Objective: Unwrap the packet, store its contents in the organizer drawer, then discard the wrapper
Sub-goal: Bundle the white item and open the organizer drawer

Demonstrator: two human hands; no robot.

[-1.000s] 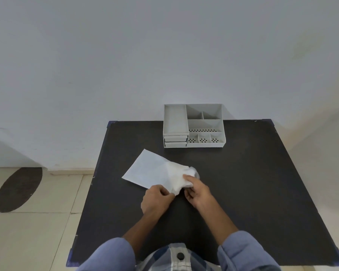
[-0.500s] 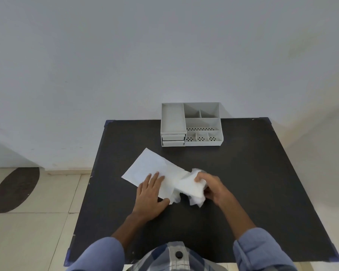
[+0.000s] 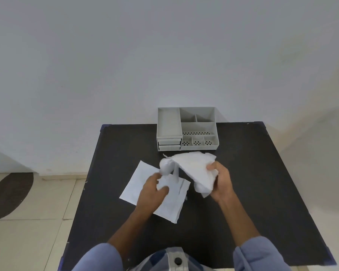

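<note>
A flat white paper wrapper (image 3: 137,184) lies on the black table (image 3: 243,182), its right part torn. My left hand (image 3: 152,192) presses on it, fingers curled around a white rolled piece (image 3: 165,166). My right hand (image 3: 220,179) holds a crumpled white sheet (image 3: 194,167) lifted above the table. A thin white strip hangs between the two hands. The grey organizer (image 3: 186,129) stands at the far edge, its two small drawers (image 3: 168,144) at front left closed. What the packet holds I cannot make out.
The table's far edge meets a white wall. Tiled floor with a dark oval mat (image 3: 8,194) lies to the left. Bare black tabletop spreads to the right and near side of my hands.
My right hand has lifted the crumpled sheet up and to the right, spreading it wider. My left hand has curled its fingers onto the torn paper instead of lying flat.
</note>
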